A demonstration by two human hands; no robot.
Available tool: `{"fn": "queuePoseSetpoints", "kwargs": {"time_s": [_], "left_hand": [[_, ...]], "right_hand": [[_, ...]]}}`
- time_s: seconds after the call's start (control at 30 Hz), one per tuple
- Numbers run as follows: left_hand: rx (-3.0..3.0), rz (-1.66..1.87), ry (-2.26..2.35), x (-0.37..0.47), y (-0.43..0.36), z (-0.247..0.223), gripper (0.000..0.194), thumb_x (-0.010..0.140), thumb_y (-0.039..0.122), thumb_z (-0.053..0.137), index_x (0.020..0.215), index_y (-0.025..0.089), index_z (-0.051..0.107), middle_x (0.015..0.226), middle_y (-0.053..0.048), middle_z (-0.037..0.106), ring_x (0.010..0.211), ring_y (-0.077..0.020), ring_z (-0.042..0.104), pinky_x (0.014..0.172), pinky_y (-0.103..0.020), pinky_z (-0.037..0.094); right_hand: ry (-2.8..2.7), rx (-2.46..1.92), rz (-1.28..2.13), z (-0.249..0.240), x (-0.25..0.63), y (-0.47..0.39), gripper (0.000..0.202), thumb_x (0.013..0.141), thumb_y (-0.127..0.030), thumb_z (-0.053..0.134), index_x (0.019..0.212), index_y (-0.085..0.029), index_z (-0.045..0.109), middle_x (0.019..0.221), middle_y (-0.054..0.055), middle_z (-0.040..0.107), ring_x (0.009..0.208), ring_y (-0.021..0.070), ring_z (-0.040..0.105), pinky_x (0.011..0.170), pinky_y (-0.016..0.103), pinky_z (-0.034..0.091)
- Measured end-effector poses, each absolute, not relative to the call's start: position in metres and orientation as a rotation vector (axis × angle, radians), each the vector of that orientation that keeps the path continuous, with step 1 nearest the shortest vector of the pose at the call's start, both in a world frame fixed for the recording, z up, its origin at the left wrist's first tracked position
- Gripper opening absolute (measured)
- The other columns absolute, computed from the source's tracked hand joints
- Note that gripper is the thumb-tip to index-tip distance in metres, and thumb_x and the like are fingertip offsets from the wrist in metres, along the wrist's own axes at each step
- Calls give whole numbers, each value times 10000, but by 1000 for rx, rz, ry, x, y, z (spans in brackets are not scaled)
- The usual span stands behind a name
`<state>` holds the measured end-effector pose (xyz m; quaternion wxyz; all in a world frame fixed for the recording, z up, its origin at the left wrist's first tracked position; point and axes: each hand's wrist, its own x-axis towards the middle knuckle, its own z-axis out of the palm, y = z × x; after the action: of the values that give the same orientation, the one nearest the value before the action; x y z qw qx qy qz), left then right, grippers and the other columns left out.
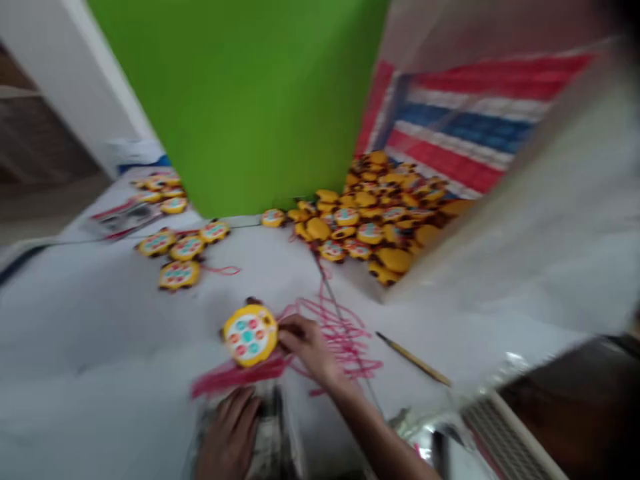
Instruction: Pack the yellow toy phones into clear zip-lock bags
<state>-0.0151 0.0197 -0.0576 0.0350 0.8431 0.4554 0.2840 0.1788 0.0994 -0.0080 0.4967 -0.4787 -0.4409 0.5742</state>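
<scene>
The right hand, the nearer, pinches the edge of a roundish toy, no long axis evident, just left of it and beyond the left hand, which rests on a packet, its grip unclear.

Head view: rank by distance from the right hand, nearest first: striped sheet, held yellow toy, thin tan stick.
1. Held yellow toy: at the right hand, on its left.
2. Thin tan stick: off to its right.
3. Striped sheet: far back, upper right.
</scene>
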Motion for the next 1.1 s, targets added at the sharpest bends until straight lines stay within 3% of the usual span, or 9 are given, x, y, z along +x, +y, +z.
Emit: {"fn": "queuePoseSetpoints", "kwargs": {"time_s": [0.07, 0.17, 0.3, 0.43, 0.5, 0.63, 0.73, 0.93, 1.1], "left_hand": [[2659, 970, 1316, -19, 21, -68, 230, 926, 249, 406, 990, 200, 622, 1026, -53, 656, 977, -172, 585, 838, -292, 497], [2641, 936, 1439, -20, 24, -69, 252, 896, 148, 418, 1072, 150, 598, 1064, -98, 641, 999, -213, 563, 847, -350, 488], [2637, 740, 1571, -17, 25, -65, 290, 901, 141, 394, 1134, 118, 565, 972, -111, 630, 884, -226, 564, 771, -378, 492], [2564, 549, 1576, -16, 26, -64, 229, 887, 108, 396, 936, 138, 618, 835, -80, 605, 771, -214, 547, 728, -384, 476], [2555, 508, 1575, -15, 26, -62, 209, 879, 102, 408, 911, 131, 612, 886, -95, 609, 822, -227, 548, 755, -393, 467], [2721, 559, 1500, -14, 20, -62, 300, 866, 69, 381, 1108, 109, 554, 1097, -128, 603, 1023, -260, 522, 871, -417, 424], [2761, 498, 1490, -14, 16, -66, 375, 853, 32, 355, 1175, 132, 522, 1081, -112, 614, 990, -242, 540, 855, -400, 426], [2662, 498, 1551, -12, 30, -61, 239, 853, 48, 397, 937, 140, 602, 909, -91, 618, 844, -229, 544, 769, -397, 449], [2592, 538, 1578, -8, 41, -61, 235, 839, 60, 427, 956, 159, 606, 891, -84, 640, 834, -243, 564, 802, -442, 456]], "right_hand": [[-1053, -1144, 1460, -11, 185, 103, 248, 714, -389, 680, 814, -168, 625, 647, -12, 637, 560, 118, 586, 543, 231, 477], [-1062, -1150, 1506, -10, 188, 99, 246, 736, -380, 680, 824, -157, 625, 645, 1, 647, 568, 120, 593, 549, 234, 477], [-1093, -1190, 1514, -8, 188, 90, 239, 753, -373, 677, 830, -151, 631, 653, 11, 653, 573, 121, 591, 561, 242, 482], [-1137, -1214, 1504, -8, 188, 93, 264, 761, -402, 665, 844, -154, 626, 654, 12, 651, 580, 129, 595, 561, 252, 490], [-1162, -1214, 1492, -6, 186, 97, 278, 764, -413, 657, 859, -155, 621, 652, 12, 649, 580, 130, 595, 551, 249, 489], [-1240, -1208, 1440, 2, 180, 104, 262, 780, -406, 632, 860, -156, 616, 629, 8, 637, 565, 131, 587, 528, 246, 485], [-1297, -1202, 1375, 5, 175, 104, 241, 797, -388, 610, 861, -156, 613, 622, 3, 623, 560, 128, 578, 523, 244, 484], [-1324, -1220, 1316, 3, 174, 101, 240, 828, -388, 575, 897, -160, 606, 621, 3, 603, 560, 133, 581, 525, 252, 499], [-1345, -1210, 1308, 7, 176, 102, 238, 838, -388, 564, 902, -163, 608, 631, 4, 602, 563, 129, 574, 527, 243, 488]]}}
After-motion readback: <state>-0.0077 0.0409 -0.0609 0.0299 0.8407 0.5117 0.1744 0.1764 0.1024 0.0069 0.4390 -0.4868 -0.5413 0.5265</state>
